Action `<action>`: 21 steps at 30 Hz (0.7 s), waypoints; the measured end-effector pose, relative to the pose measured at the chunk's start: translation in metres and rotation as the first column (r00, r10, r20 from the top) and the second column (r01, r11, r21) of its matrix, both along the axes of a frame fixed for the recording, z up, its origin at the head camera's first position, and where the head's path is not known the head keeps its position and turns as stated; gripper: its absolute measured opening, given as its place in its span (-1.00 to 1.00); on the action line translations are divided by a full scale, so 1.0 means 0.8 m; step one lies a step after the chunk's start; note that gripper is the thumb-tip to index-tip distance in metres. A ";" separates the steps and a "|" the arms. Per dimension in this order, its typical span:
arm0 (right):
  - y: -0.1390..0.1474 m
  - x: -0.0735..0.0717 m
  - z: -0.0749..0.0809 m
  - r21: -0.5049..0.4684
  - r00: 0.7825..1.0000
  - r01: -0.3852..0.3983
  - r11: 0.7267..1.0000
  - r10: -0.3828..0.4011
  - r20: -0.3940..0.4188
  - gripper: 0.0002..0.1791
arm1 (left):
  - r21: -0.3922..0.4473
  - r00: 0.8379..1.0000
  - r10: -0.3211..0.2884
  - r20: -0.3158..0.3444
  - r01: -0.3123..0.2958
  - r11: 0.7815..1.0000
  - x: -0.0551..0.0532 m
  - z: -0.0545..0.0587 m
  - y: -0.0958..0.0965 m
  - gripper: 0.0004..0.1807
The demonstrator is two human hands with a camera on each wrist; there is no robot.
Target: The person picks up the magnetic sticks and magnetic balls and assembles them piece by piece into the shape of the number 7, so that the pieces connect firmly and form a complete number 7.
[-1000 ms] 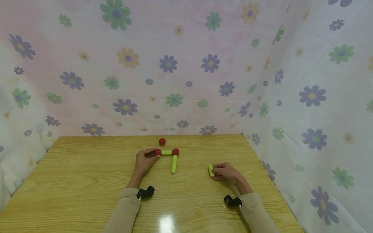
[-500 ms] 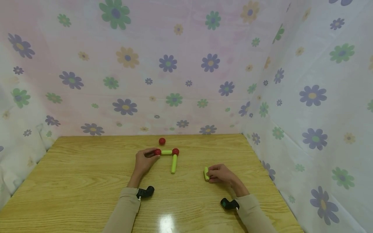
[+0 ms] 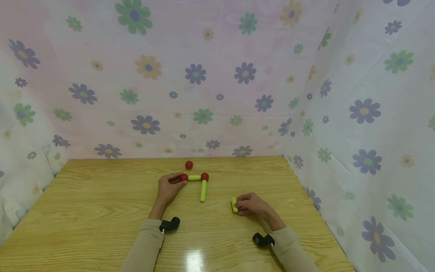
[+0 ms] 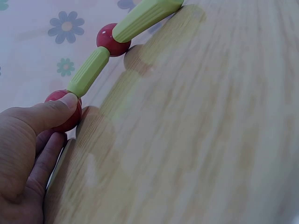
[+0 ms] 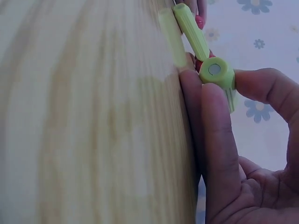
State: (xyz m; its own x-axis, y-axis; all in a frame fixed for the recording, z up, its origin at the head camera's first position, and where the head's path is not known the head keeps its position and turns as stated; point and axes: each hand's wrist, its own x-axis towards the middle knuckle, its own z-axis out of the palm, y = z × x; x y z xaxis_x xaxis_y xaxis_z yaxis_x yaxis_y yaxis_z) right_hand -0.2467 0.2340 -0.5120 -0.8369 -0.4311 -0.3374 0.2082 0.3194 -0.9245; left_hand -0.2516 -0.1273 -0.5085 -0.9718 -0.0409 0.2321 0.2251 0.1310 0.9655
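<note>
In the head view my left hand (image 3: 168, 190) pinches a red ball (image 3: 184, 177) between thumb and fingers; the left wrist view shows the thumb on top of it. From that ball a short yellow-green rod (image 3: 194, 177) runs right to a second red ball (image 3: 204, 176). A longer yellow-green rod (image 3: 202, 191) extends from the second ball toward the front. Off to the right, my right hand (image 3: 253, 204) pinches another yellow-green rod (image 3: 234, 205), apart from the joined pieces. Its end, in the right wrist view, has a round grey disc (image 5: 214, 69).
A loose red ball (image 3: 188, 164) lies behind the joined pieces, near the back of the wooden table (image 3: 102, 211). Flower-print curtains (image 3: 217, 83) hang close behind the table and along its sides. Each wrist wears a small black camera.
My right hand has moved left and slightly toward the front with its rod, nearer the joined pieces. The left hand and the pieces by it have stayed put.
</note>
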 end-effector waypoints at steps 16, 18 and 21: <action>-0.047 0.012 -0.002 -0.047 0.997 -0.068 0.997 0.069 0.023 -0.51 | 0.002 0.998 0.055 -0.017 -0.055 0.999 -0.024 -0.039 -0.004 -0.59; -0.053 0.013 -0.003 -0.051 0.997 -0.069 0.996 0.071 0.029 -0.53 | 0.001 0.998 0.056 -0.016 -0.056 0.998 -0.023 -0.039 -0.003 -0.59; -0.060 0.016 -0.002 -0.049 0.997 -0.067 0.997 0.069 0.025 -0.54 | -0.002 0.998 0.055 -0.012 -0.055 0.998 -0.023 -0.038 -0.003 -0.59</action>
